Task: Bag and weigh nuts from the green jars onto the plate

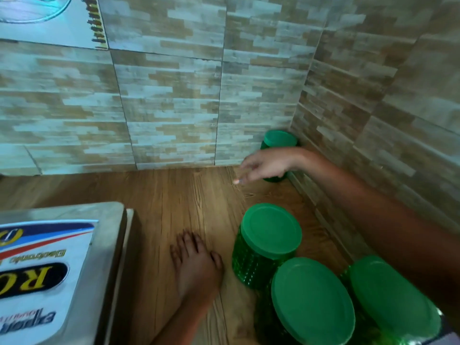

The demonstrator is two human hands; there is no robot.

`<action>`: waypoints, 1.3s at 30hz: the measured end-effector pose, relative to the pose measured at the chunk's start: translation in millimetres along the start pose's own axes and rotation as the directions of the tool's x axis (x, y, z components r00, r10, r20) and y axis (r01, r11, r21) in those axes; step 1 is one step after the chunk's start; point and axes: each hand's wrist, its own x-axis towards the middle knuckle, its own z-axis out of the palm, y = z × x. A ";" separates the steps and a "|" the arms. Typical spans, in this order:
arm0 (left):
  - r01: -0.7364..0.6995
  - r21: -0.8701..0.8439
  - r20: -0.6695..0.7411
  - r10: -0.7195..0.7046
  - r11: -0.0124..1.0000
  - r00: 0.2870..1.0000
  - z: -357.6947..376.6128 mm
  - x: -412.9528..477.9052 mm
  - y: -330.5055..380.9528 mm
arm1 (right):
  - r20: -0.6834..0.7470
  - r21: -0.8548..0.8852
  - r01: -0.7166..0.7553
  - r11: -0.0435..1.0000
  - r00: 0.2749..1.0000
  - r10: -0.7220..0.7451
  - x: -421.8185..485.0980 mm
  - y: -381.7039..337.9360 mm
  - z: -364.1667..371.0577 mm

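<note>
Stone-patterned tile walls (169, 95) meet in a corner (far right) above a wood-grain surface (174, 195)

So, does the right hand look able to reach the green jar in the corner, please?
Probably yes: the right hand is open just in front of the corner jar, with nothing between them.
</note>
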 end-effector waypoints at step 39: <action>0.032 -0.047 -0.009 -0.032 0.998 0.999 -8.0 -0.1 2.4 | -0.459 0.017 -0.197 0.980 0.869 0.183 142.6 40.6 -12.4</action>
